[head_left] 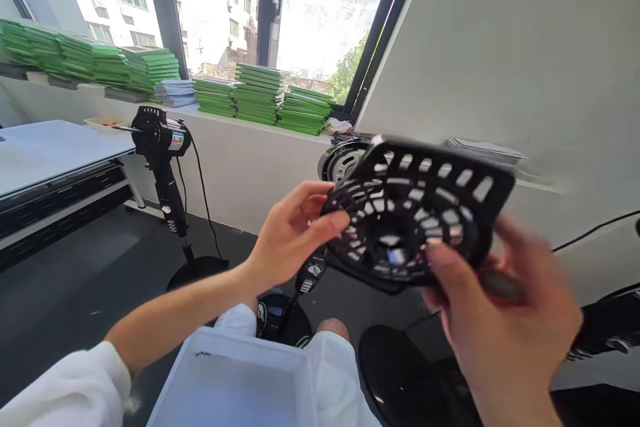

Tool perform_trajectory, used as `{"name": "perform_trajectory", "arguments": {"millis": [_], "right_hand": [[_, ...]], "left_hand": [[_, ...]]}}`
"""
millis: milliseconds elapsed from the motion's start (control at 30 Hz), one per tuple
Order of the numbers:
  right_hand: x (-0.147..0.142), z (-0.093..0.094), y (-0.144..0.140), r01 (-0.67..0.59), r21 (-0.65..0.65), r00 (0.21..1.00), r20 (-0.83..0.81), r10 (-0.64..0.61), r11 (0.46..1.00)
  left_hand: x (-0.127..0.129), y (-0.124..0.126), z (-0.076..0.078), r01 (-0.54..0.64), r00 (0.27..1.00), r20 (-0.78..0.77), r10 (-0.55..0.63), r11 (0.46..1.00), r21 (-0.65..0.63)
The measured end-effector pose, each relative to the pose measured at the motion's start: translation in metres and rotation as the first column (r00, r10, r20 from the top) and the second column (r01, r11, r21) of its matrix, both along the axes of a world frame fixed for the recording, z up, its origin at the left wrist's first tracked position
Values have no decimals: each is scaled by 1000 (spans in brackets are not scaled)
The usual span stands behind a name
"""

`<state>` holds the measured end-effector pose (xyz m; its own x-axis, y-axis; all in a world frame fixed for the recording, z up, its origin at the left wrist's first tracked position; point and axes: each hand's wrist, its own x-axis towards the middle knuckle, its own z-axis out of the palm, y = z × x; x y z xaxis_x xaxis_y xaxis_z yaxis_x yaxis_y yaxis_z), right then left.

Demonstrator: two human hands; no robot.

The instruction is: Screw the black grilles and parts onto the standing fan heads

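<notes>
– What takes up most of the room?

– The dark floor (75, 280), then the white counter (45, 153) at left and the window ledge stacked with green booklets (260, 97). A fan motor on its stand (160, 147) rises from the floor near the ledge.

– And in front of the person?

– A clear plastic bin (235, 380) rests on the lap. Above it, held up in the air, is a black slotted fan grille (415, 213), tilted and blurred.

– How do the hands have it?

– The left hand (293, 233) has its fingers curled onto the grille's left rim. The right hand (505, 327) is closed around the lower right edge, thumb on the face; it is blurred.
</notes>
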<state>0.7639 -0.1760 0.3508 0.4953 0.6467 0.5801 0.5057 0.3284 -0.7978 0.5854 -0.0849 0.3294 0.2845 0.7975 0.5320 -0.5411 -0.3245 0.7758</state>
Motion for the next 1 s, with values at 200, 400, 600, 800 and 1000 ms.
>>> {"name": "perform_trajectory", "arguments": {"millis": [200,400,600,800,1000], "right_hand": [[34,28,73,-254,-148,967,-23,253,956],[54,11,110,-199,-217,973,71,219,956],[58,21,117,-124,-285,963,196,184,951],[63,19,125,-86,-328,953,248,173,941],[72,11,133,79,-265,875,481,61,961]], "left_hand": [[27,70,5,-66,990,-126,62,997,-29],[40,96,-9,-198,967,-156,202,979,45],[35,110,4,-152,954,-249,168,985,83],[33,110,8,-295,844,-387,370,925,241],[36,117,0,-470,634,-376,676,723,507]]}}
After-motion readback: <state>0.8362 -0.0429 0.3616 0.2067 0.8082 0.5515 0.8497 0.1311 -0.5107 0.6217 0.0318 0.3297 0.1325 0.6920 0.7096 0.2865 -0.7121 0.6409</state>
